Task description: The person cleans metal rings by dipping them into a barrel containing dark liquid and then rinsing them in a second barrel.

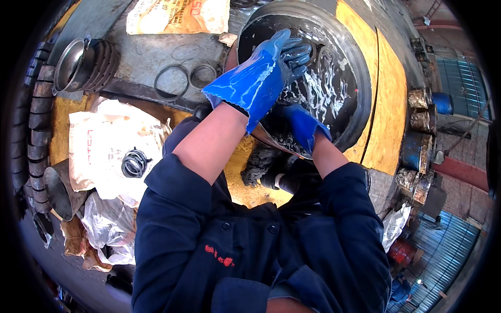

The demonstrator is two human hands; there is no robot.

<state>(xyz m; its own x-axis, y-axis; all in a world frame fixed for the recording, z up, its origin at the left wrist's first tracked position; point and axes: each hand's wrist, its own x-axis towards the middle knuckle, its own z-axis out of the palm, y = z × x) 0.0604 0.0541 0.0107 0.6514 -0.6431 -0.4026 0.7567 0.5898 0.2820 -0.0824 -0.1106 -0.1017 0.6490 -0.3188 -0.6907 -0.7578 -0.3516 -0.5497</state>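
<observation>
Both my hands wear blue rubber gloves and reach into a large round tub point(361, 112) of dark, glossy liquid point(326, 88). My left hand point(289, 55) is over the liquid, its wet fingers stretched to the right with slight gaps between them. A dark curved edge shows beside those fingertips; what it belongs to is unclear. Lower down, near the tub's near wall, my right hand point(301, 124) dips into the liquid. Its fingers are hidden under the surface and behind the left glove's cuff.
Dark rings point(171, 82) lie left of the tub. A white sack point(99, 146) carries a bundle of black rings point(134, 163). Stacked metal collars point(78, 65) stand far left, above a metal cylinder point(60, 190) and clear plastic point(109, 221). Another sack point(177, 15) is beyond; yellow boards point(389, 99) flank the tub.
</observation>
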